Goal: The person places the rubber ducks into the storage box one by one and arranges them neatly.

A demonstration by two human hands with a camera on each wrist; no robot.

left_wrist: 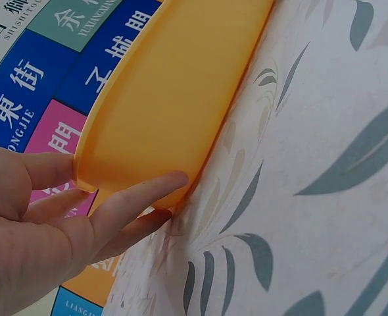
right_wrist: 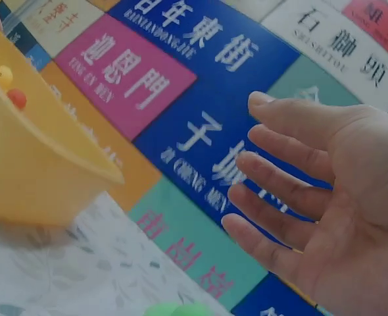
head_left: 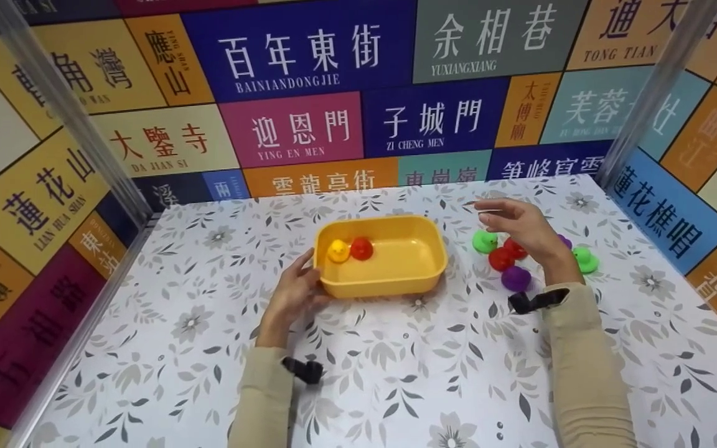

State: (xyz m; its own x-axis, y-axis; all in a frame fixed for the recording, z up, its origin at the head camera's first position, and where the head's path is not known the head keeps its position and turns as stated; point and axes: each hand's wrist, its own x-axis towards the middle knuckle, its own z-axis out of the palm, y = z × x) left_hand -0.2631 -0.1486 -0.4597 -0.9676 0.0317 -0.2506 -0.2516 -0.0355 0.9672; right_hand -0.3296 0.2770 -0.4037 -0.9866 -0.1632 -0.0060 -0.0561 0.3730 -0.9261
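Observation:
My left hand (head_left: 296, 289) holds the left end of a yellow plastic basin (head_left: 383, 287), its fingers spread around the end wall and rim in the left wrist view. Inside the basin, toward its left, sit a yellow toy duck (head_left: 337, 251) and a red toy duck (head_left: 361, 249). My right hand (head_left: 518, 227) hovers over a group of toy ducks right of the basin, its fingers relaxed and holding nothing. Around it lie a green duck (head_left: 485, 241), a red duck (head_left: 501, 260) and a purple duck (head_left: 516, 279); the hand and wrist partly hide others.
A second green duck (head_left: 585, 260) lies beyond my right wrist. The table is covered by a white cloth (head_left: 196, 373) with grey leaves and flowers. Panels with street names (head_left: 299, 50) stand behind and at both sides, with clear upright posts (head_left: 651, 81) at the back corners.

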